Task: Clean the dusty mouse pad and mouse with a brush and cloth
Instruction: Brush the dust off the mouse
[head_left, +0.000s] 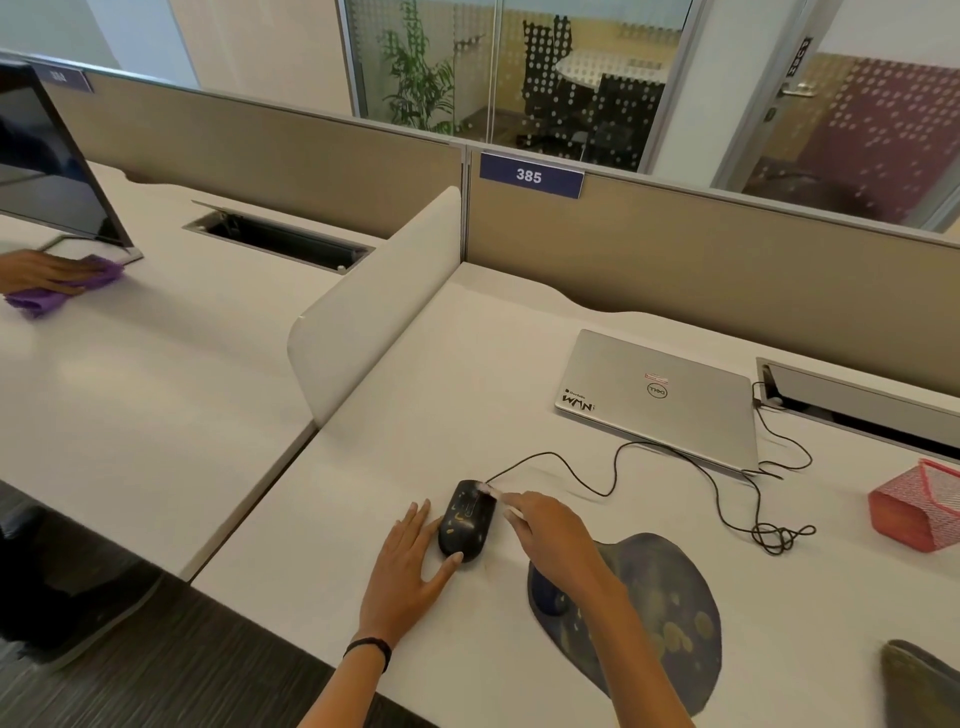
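White surface (519, 364) of a partitioned workstation fills the view, with a beige divider panel (727, 270) behind it carrying a blue label (530, 175) that reads 385. Mouse (464, 521): black, dust-spotted, positioned at 6 o'clock in the view, resting directly on the surface and off the pad. Its cable (675, 457) runs toward 2 o'clock and ends in a loose tangle. Mouse pad (654, 608): dark, blotched with dust, at 4 o'clock from the mouse, near it but not touching. My left hand (410, 561) lies flat with fingers straight and slightly spread along the mouse at its 9 o'clock side, thumb tip touching its near end. My right hand (550, 535) pinches a small white-handled brush (501, 499), bristles on the mouse's far end. A closed silver laptop (660, 395) sits at 1 o'clock. At 9 o'clock, on the neighbouring desk, another person's hand (44, 270) rests on a purple cloth (47, 296).
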